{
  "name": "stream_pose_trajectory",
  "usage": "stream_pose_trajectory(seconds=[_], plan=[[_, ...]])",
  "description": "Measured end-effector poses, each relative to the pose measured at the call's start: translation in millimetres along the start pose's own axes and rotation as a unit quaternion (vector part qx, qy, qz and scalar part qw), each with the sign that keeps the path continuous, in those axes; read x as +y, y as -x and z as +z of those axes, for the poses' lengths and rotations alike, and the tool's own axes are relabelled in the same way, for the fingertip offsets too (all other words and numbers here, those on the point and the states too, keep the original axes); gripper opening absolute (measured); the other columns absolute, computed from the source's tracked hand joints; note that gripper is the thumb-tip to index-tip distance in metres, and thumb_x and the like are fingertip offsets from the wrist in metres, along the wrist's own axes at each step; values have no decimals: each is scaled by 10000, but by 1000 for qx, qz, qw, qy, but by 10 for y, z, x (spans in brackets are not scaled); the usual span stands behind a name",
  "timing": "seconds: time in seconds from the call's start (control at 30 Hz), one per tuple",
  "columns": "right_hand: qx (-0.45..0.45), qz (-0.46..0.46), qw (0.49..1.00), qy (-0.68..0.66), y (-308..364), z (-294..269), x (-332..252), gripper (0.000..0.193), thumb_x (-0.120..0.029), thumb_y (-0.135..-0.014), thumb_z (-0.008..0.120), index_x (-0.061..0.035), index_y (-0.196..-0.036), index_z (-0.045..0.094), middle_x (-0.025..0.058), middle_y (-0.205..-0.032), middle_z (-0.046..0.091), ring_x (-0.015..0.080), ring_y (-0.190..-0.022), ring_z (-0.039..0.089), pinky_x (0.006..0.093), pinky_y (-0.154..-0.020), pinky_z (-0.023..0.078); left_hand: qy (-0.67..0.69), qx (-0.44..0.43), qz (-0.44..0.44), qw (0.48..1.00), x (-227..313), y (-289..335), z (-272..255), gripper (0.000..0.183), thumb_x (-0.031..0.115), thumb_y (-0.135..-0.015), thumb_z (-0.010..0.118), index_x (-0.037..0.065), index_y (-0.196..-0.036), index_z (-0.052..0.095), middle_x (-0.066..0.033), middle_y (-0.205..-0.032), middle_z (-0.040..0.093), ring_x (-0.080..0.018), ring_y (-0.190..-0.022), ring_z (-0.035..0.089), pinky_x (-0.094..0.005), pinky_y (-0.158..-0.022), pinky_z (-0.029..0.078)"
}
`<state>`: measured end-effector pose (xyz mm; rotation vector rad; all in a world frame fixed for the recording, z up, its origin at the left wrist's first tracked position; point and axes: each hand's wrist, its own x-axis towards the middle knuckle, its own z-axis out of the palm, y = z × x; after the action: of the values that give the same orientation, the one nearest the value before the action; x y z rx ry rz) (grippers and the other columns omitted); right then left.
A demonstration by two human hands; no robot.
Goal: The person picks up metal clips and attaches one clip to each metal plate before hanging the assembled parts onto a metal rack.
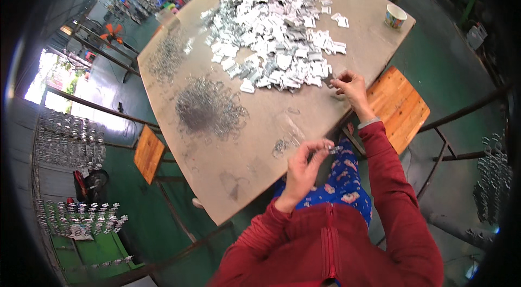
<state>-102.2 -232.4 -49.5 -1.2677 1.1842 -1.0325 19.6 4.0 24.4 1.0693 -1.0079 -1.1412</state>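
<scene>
Clearly, much is left: a large pile of metal plates (271, 37) lies on the table (260, 162); the left hand (304, 170) pinches a clip-like piece (335, 150) just off its edge, the right hand (350, 87) a grey plate (328, 80) beside the pile.

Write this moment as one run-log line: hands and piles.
left hand: pinching small shiny metal piece | right hand: touching grey metal plate | metal plates: heaped on table | wire loops: heaped nearer, left

Pieces (279, 37) are silver, jacket (293, 251) red, trousers (347, 170) patterned blue.
</scene>
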Motion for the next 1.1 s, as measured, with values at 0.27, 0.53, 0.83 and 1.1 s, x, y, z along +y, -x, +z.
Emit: stream_pose_trajectory(seconds=[0.27, 0.53, 0.83, 1.1], plan=[[-139, 83, 968, -193, 1115, -130, -723, 201, -20, -781, 714, 37, -911, 572, 133, -781, 659, 173, -631, 653, 257, -531, 550, -24, -29, 3, 999, -134, -158, -50, 107, 42, -927, 551, -7, -1022, 538, -94, -1037, 624, -132, -989, 570, -271, -904, 442], [-129, 64, 979, -143, 1306, -102, -976, 193, -20, -783, 708, -9, -901, 555, 89, -723, 642, 138, -556, 632, 209, -447, 472, -70, -23, -9, 997, -154, -153, -34, 92, 53, -910, 577, 3, -988, 581, -65, -979, 646, -114, -932, 590, -255, -834, 467], [-102, -102, 989, 30, 1603, 12, -1115, 106, 29, -763, 719, 14, -817, 628, 21, -730, 626, 72, -657, 598, 197, -591, 466, -257, 121, 141, 948, -121, -60, -363, 224, 134, -835, 650, 16, -1024, 625, -129, -926, 643, -276, -908, 611, -355, -799, 475], [-113, -89, 989, 18, 1588, 5, -1097, 93, 25, -774, 710, 21, -805, 622, 33, -744, 634, 77, -653, 600, 197, -593, 468, -624, 234, 21, 746, -383, -163, -2071, 147, 152, -803, 650, 50, -907, 671, -117, -845, 614, -295, -850, 575, -398, -756, 464]])
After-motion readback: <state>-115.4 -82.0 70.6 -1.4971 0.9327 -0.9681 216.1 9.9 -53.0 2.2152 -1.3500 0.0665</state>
